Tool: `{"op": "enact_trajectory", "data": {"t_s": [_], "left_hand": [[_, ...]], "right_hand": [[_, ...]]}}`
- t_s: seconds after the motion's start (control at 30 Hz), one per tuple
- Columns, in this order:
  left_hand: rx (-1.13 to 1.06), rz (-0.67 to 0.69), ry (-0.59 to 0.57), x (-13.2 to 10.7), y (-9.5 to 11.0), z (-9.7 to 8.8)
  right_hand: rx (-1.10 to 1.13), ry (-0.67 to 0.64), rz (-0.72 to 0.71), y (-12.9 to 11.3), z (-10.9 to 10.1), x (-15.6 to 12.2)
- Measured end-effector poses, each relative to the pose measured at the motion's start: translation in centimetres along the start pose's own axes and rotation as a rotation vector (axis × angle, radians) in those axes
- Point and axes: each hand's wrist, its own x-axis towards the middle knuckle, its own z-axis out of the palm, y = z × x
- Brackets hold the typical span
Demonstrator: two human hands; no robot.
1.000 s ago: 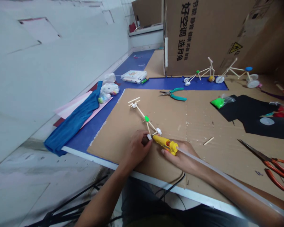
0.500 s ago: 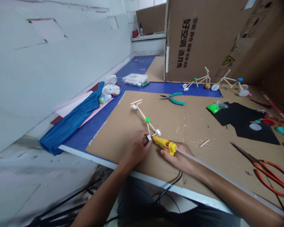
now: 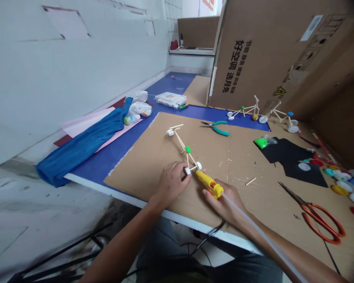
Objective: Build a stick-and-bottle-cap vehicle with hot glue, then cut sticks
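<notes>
Left hand (image 3: 171, 184) pinches the white cap (image 3: 188, 171); right hand (image 3: 225, 199), clenched on the glue gun (image 3: 209, 183) beside it, should dab sparingly

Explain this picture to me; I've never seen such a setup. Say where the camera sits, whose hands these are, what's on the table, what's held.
No machine here: a camera on a person's head looks down at their own bare hands. The left hand pinches a white wheel on a stick frame; the right hand grips a yellow glue gun, tip near that wheel. On the cardboard sheet also lie pliers and scissors; a blue cloth lies beside it.
</notes>
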Motion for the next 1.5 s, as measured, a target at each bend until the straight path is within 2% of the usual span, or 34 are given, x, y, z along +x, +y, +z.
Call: {"op": "enact_trajectory", "data": {"t_s": [0.13,0.5,0.8,1.5], "left_hand": [[-0.006,0.02,0.002,0.0,-0.1,0.0],[-0.014,0.043,0.009,-0.1,-0.3,0.1],[-0.004,0.045,0.002,-0.2,-0.3,0.1],[-0.008,0.04,-0.01,-0.1,-0.3,0.0]], "right_hand": [[-0.049,0.051,0.022,-0.4,0.4,0.0],[-0.111,0.09,0.082,-0.7,1.2,-0.2],[-0.115,0.059,0.134,-1.3,1.1,-0.1],[-0.092,0.049,0.115,-1.6,1.0,0.1]]}}
